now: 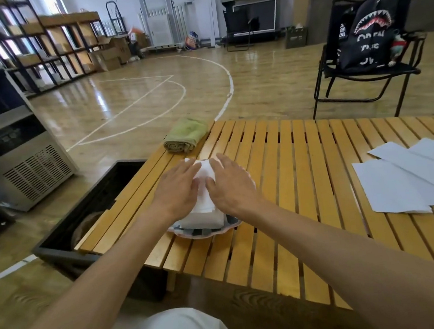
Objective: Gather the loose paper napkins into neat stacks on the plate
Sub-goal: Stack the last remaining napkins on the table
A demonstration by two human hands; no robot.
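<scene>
white paper napkins (204, 191) sit in a stack on the plate (203, 233), and both hands lie on top of them, side by side with the fingers pointing to the far side of the table. the left hand (177, 187) rests flat on the left half of the stack with its fingers straight and slightly spread, gripping nothing. the right hand (232, 182) presses the right half the same way, fingers extended and loose, thumb near the middle of the stack where a strip of napkin shows between the two hands. the plate has a pale scalloped rim and a dark striped inside, and only its near edge shows under the stack; it stands at the near left part of the slatted wooden table (303, 172). just beyond the hands, at the far left corner of the table, lies a rolled green towel (186, 135), apart from the napkins. well to the right, several loose white sheets (408, 176) lie overlapping on the slats. left of the table on the floor stands a dark open crate (84, 218). further left is a metal machine (17, 145) with a vented front. far right, a black folding chair (365, 72) holds a black backpack (367, 35) with a shark-mouth print.
</scene>
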